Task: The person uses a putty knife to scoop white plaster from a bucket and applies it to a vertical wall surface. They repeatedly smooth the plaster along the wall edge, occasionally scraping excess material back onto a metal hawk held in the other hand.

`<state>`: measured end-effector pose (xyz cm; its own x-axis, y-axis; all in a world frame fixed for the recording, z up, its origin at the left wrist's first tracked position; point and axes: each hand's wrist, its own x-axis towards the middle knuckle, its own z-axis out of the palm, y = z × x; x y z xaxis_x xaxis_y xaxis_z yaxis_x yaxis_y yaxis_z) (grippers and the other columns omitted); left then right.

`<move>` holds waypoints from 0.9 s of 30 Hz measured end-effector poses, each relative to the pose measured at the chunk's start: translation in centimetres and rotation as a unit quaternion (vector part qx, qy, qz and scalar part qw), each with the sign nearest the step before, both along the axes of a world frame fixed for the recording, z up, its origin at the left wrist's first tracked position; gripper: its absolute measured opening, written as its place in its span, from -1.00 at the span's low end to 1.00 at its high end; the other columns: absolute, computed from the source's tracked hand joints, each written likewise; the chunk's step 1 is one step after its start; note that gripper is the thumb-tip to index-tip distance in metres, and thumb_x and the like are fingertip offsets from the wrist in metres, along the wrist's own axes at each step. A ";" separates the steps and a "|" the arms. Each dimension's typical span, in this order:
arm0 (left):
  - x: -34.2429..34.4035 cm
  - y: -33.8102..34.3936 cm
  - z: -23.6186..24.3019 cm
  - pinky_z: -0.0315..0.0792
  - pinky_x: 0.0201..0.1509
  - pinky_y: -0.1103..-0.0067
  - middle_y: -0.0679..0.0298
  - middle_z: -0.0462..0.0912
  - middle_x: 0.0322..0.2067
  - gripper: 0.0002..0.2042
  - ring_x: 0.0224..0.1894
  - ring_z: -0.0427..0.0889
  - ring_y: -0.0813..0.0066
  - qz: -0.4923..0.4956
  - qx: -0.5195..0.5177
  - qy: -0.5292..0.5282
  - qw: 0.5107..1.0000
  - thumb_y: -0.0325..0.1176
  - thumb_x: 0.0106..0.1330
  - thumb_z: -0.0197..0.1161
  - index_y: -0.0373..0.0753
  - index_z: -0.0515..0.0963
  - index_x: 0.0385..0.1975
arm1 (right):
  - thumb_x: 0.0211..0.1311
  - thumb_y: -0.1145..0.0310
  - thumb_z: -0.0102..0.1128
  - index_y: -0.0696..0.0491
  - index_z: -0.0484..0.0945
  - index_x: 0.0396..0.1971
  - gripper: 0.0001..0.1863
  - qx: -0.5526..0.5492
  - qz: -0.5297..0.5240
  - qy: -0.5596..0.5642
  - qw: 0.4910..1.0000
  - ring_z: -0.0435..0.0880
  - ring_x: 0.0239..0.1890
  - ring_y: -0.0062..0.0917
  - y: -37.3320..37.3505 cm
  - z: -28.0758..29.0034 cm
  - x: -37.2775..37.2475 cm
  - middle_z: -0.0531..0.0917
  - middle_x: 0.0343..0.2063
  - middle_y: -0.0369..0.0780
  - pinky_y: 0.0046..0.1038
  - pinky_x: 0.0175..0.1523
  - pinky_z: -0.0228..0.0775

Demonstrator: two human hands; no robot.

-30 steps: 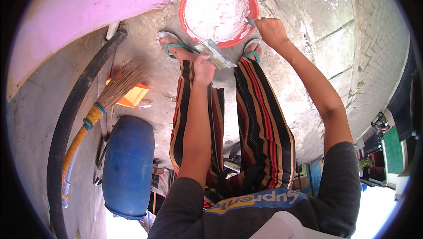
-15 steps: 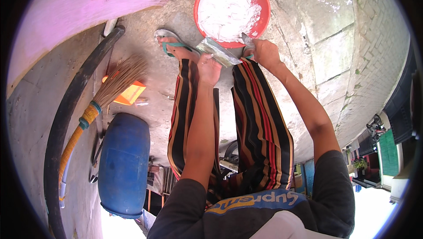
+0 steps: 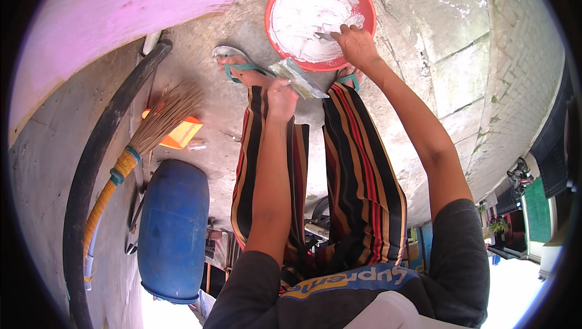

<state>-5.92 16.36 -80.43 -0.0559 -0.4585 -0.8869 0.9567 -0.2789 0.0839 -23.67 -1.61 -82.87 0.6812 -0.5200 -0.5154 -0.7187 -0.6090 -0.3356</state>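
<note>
right hand [image 3: 356,46]: fingers clamped on a scraper [image 3: 325,36], its blade over the white paste [image 3: 309,16]; whether it touches cannot be told. left hand [image 3: 282,101]: fingers closed on the near edge of a flat plate [image 3: 299,79], held tilted between basin and knees. the red basin [image 3: 369,18], holding the paste, stands on the ground [image 3: 412,86] just beyond the feet [image 3: 244,75].

Basin [image 3: 368,13]: red; paste [image 3: 309,16] inside, white. Below the basin: trousers [image 3: 362,165] striped black, tan and red; sandal straps [image 3: 228,73], green. Left of the basin: pink panel [image 3: 121,26], blue drum [image 3: 174,226], orange dustpan [image 3: 182,135].
</note>
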 end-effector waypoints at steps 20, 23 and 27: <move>3.8 -0.8 2.2 0.30 0.28 0.27 0.17 0.44 0.07 -0.46 0.15 0.43 0.22 -0.021 0.027 0.007 0.999 -0.42 0.07 0.07 -0.32 0.27 0.14 | -0.04 0.34 0.21 0.03 0.59 -0.03 -0.54 0.381 -0.242 -0.093 0.887 0.63 -0.38 -0.44 -5.7 3.6 0.5 0.65 -0.46 -0.18 -0.40 -0.22 0.44; 4.4 0.8 4.9 0.36 0.21 0.31 0.21 0.51 -0.01 -0.51 0.07 0.49 0.27 -0.019 0.046 -0.056 0.997 -0.40 0.10 0.08 -0.27 0.31 0.11 | 0.03 0.47 0.15 0.11 0.51 0.03 -0.54 0.420 -0.326 -0.180 0.828 0.59 -0.38 -0.55 -6.2 10.3 -1.3 0.61 -0.38 -0.22 -0.49 -0.24 0.46; 5.8 -0.4 14.4 0.40 0.15 0.37 0.17 0.58 -0.09 -0.59 -0.04 0.57 0.28 -0.095 0.045 -0.079 0.991 -0.35 0.18 0.03 -0.33 0.38 0.05 | 0.17 0.67 -0.02 0.18 0.34 0.13 -0.53 0.496 -0.410 -0.321 0.694 0.63 -0.32 -0.57 -6.2 24.2 -2.6 0.57 -0.26 -0.24 -0.53 -0.23 0.53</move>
<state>-0.16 15.98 -66.05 0.0086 -0.3714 -0.9284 0.8628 -0.4665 0.1946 -26.31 -7.78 -58.72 0.6208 -0.4748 -0.6238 -0.1949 0.6772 -0.7095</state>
